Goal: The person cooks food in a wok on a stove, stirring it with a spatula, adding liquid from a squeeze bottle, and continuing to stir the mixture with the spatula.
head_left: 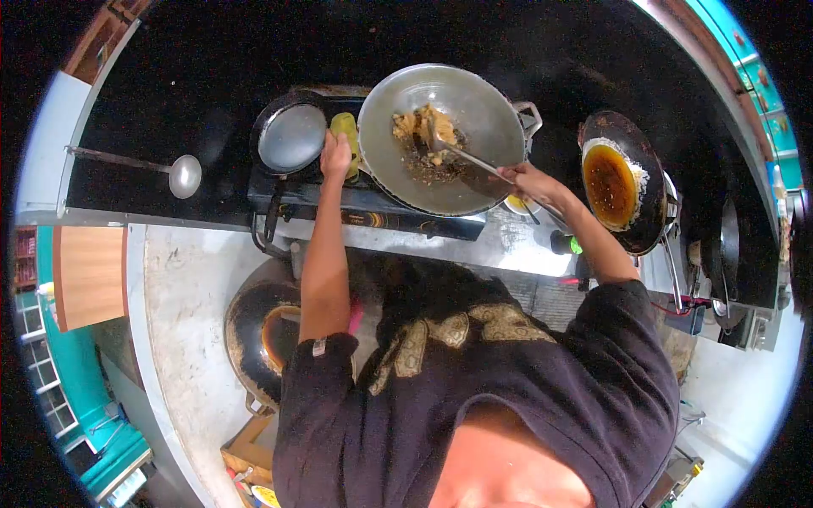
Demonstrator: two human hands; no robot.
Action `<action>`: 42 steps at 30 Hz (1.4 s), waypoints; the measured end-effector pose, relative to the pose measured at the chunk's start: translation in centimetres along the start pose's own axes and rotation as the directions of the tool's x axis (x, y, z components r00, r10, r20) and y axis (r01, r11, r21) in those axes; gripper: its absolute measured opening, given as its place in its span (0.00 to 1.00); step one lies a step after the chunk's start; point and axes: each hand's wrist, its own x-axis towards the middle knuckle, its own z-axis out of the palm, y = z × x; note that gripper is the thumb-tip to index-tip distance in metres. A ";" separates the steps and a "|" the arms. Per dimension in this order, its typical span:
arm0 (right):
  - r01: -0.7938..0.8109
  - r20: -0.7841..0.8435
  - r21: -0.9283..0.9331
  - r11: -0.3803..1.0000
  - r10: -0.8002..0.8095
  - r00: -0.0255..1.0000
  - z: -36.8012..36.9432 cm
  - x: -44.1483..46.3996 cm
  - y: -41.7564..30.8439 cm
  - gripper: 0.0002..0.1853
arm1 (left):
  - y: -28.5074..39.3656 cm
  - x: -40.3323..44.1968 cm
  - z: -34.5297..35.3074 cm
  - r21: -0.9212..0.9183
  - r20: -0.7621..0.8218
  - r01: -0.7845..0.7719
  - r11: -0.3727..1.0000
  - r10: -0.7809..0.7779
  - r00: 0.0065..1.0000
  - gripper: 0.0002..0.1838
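A large metal wok (491,110) sits on the stove, with yellowish-brown food (434,127) and dark bits in its bottom. My right hand (535,186) is closed round the long handle of a metal spatula (474,160), whose head is in the food. At the wok's left side, my left hand (336,156) grips a yellow-green cloth (345,127) near the wok's left handle. Its fingertips are partly hidden against the cloth.
A small frying pan (292,138) stands left of the wok, and a ladle (185,176) lies farther left. A pan with brown liquid (610,184) is at the right. Another wok (246,334) stands low at the left. A small bowl (518,205) is below the large wok.
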 end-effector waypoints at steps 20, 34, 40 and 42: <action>-0.080 -0.266 -0.884 0.461 -0.354 0.897 -0.5 -0.2 0.2 0.12 | 1.4 -1.3 -0.5 -0.037 -0.023 0.001 0.999 -0.002 1.000 0.33; -0.118 -0.200 -0.975 0.190 -0.503 0.841 -1.8 -0.5 -3.0 0.07 | 1.6 -1.0 -0.2 -0.058 -0.027 0.020 0.998 -0.022 0.999 0.34; 0.008 -0.237 -0.902 0.431 -0.511 0.827 3.1 3.3 -4.5 0.09 | -0.8 0.5 1.2 -0.098 -0.068 -0.038 0.994 0.031 0.997 0.33; 0.002 -0.202 -0.917 0.398 -0.469 0.860 3.2 3.0 -2.1 0.09 | -0.8 0.5 1.3 -0.088 -0.065 0.009 0.996 -0.015 0.998 0.33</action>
